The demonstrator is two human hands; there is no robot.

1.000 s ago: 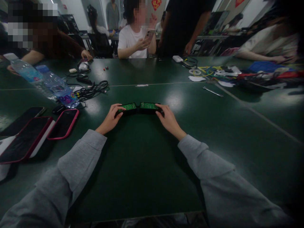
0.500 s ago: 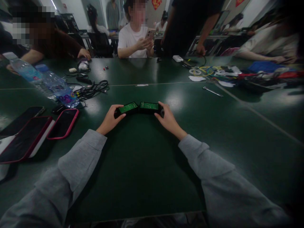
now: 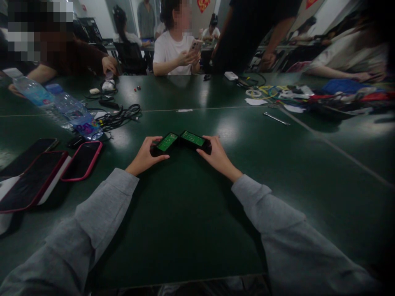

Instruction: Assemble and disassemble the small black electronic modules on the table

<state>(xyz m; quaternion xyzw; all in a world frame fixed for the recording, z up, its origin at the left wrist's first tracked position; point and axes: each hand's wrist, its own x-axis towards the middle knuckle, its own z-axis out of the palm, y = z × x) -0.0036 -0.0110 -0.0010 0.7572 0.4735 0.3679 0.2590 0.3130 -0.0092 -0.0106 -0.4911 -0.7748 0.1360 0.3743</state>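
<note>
Two small black boxes, each with a green circuit board on top, meet at their inner far corners on the dark green table. My left hand is closed around the outer end of the left circuit-board box, thumb on the near side. The right circuit-board box is gripped at its outer end by my right hand, thumb toward me. Together the boxes form a V-like angle pointing away from me. The boxes' undersides and the fingertips behind them are hidden.
Several phones, among them one in a pink case, lie at the left beside two water bottles. Black cables are coiled behind. A wrench and a cable pile lie right. People sit across the table.
Both boxes have turned so their outer ends come nearer to me, making the angle between them sharper. My thumbs have shifted inward and slightly closer to me.
</note>
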